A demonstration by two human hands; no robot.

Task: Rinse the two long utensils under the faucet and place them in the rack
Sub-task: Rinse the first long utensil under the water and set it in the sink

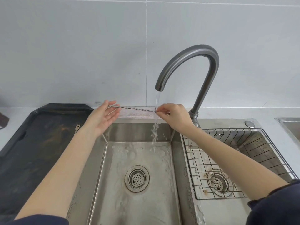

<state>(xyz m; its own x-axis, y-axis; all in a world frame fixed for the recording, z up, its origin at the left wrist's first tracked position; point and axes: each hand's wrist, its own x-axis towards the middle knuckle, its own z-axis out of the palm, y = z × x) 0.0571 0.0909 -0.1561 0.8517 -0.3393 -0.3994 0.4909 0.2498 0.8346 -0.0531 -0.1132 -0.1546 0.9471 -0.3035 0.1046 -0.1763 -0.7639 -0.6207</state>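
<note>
A long twisted metal utensil is held level across the left sink basin. My right hand pinches its right end, right in the water stream falling from the grey faucet. My left hand is palm up with fingers spread, and the utensil's left end rests against its fingertips. A second utensil, a small wooden fork, lies on the dark tray at the left. The wire rack sits in the right basin and looks bare.
A pale cloth lies along the sink's back edge behind the utensil. Drain strainers sit in both basins. A round button is set in the sink deck at the right. A tiled wall stands behind.
</note>
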